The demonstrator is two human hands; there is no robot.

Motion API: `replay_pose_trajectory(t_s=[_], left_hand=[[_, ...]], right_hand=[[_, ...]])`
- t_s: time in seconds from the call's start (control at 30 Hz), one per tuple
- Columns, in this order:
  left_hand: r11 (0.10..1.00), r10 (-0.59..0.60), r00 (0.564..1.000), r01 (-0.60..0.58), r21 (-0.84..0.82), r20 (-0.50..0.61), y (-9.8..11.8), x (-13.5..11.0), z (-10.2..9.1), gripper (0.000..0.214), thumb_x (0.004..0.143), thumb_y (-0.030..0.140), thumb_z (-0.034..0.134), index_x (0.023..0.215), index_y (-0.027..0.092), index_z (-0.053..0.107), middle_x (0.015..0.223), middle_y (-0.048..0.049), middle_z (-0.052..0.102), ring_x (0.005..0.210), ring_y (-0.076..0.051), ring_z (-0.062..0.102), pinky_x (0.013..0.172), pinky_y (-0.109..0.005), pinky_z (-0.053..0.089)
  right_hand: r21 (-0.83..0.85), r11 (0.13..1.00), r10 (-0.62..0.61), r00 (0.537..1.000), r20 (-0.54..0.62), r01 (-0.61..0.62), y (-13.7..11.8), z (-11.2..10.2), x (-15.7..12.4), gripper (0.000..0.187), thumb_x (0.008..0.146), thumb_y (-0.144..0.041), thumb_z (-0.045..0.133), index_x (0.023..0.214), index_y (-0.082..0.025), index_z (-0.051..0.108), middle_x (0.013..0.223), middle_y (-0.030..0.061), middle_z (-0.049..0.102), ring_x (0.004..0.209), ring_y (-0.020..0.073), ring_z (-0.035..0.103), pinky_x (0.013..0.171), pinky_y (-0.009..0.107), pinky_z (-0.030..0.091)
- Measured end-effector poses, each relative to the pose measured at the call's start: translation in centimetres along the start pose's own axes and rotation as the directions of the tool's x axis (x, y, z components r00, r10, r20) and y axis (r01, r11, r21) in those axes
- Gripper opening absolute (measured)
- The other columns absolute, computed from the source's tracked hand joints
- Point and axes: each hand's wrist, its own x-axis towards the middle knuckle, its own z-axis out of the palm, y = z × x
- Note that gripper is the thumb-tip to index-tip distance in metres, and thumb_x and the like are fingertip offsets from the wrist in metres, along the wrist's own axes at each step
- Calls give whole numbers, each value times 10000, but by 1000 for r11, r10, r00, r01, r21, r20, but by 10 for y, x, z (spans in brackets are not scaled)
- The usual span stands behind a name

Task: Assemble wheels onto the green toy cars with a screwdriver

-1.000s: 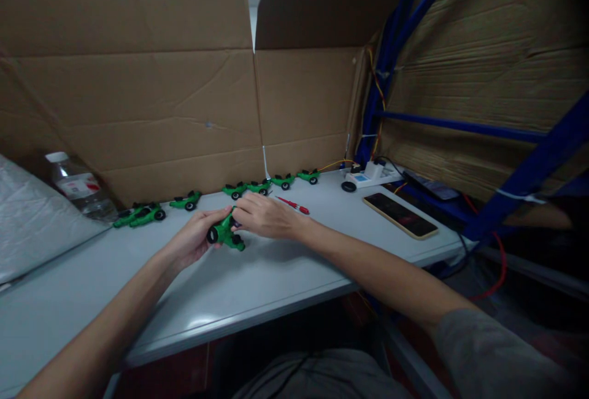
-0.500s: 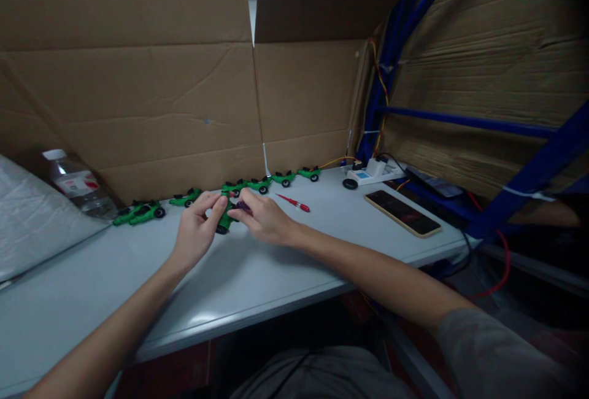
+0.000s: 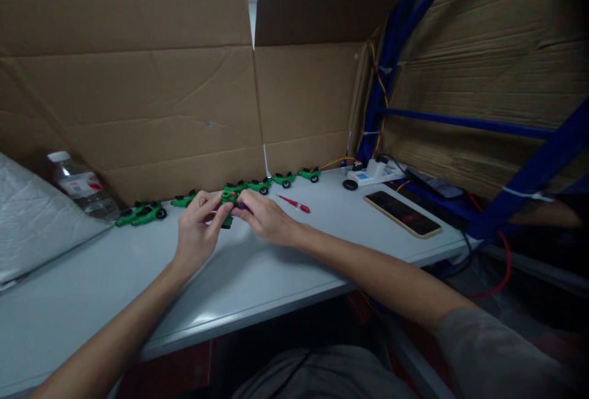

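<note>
My left hand (image 3: 199, 227) and my right hand (image 3: 264, 218) meet over the grey table (image 3: 239, 282), both pinched on one green toy car (image 3: 227, 206) with black wheels. The car is turned on end between my fingertips, and most of it is hidden by them. A small dark purple part shows at my right fingertips. Behind my hands, a row of several more green toy cars (image 3: 260, 185) lines the cardboard wall. A red screwdriver (image 3: 294, 204) lies on the table just right of my right hand.
A water bottle (image 3: 78, 185) and a grey plastic sheet (image 3: 32, 221) sit at the left. A phone (image 3: 402, 214) lies at the right near a white power strip (image 3: 370, 173) with wires. A blue metal frame (image 3: 519, 184) stands at the right. Cardboard walls enclose the back.
Both hands have carried the green car away from me toward the row at the wall and turned it from lying flat to standing on end.
</note>
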Motion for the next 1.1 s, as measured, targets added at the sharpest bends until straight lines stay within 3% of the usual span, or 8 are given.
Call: replay_pose_trajectory(t_s=[0.13, 0.3, 0.47, 0.57, 0.63, 0.73, 0.87, 1.1], left_hand=[[998, -52, 995, 54, -22, 83, -3, 4, -1, 267, 973, 434, 663, 946, 207, 803, 815, -32, 538, 768, -178, 537, 584, -248, 498], [974, -180, 974, 196, -112, 137, -18, 6, 3, 352, 939, 517, 687, 863, 189, 792, 801, -37, 626, 764, -173, 548, 656, -249, 503], [717, -453, 798, 591, -370, 398, -25, 5, 7, 491, 868, 635, 716, 906, 150, 784, 758, -65, 699, 597, -159, 575, 460, -236, 488], [610, -492, 707, 696, -379, 508, -23, 4, 6, 474, 832, 603, 772, 864, 130, 773, 700, -61, 684, 512, -129, 538, 391, -215, 455], [593, -495, 692, 711, -377, 526, -21, 3, 6, 467, 827, 590, 784, 825, 123, 759, 683, -54, 669, 502, -120, 529, 377, -207, 444], [648, -469, 752, 649, -399, 462, -18, 2, 8, 488, 852, 610, 751, 799, 124, 747, 703, -53, 665, 532, -123, 537, 401, -211, 465], [801, -392, 873, 479, -359, 290, -14, 2, 8, 497, 892, 638, 687, 894, 148, 769, 843, -64, 679, 644, -151, 584, 468, -234, 531], [989, -103, 991, 111, -99, 80, -7, 5, 3, 299, 979, 474, 639, 1007, 212, 780, 1045, -79, 680, 979, -220, 617, 692, -253, 546]], right_hand=[[-446, 863, -200, 972, 126, 235, 6, -7, 0, 265, 1128, -296, 371, 1028, -158, 573, 1021, 130, 639, 952, 262, 551, 842, 388, 431], [-576, 754, -253, 949, 190, 316, 14, -8, 4, 312, 1133, -264, 333, 1047, -138, 604, 984, 126, 624, 911, 264, 534, 797, 395, 415], [-522, 767, -288, 928, 238, 372, 18, -9, 6, 314, 1109, -418, 443, 1055, -149, 596, 989, 116, 628, 943, 258, 537, 814, 380, 412], [-506, 738, -346, 895, 283, 446, 16, -12, 3, 322, 1108, -426, 442, 1057, -149, 599, 973, 110, 640, 931, 252, 541, 801, 371, 407], [-496, 738, -363, 888, 281, 458, 13, -12, 1, 313, 1119, -388, 419, 1042, -149, 606, 951, 109, 648, 917, 251, 545, 793, 372, 404], [-417, 833, -296, 930, 219, 364, 8, -8, 0, 277, 1117, -327, 426, 982, -161, 602, 906, 95, 652, 881, 235, 553, 791, 359, 410], [-136, 990, -32, 999, 36, 37, 0, 1, 2, 231, 1091, -336, 496, 920, -194, 559, 868, 46, 637, 810, 188, 552, 749, 307, 406], [357, 887, 294, 954, 54, -293, -5, 1, 3, 302, 968, -472, 608, 889, -221, 460, 755, -54, 512, 674, 127, 481, 620, 250, 342]])
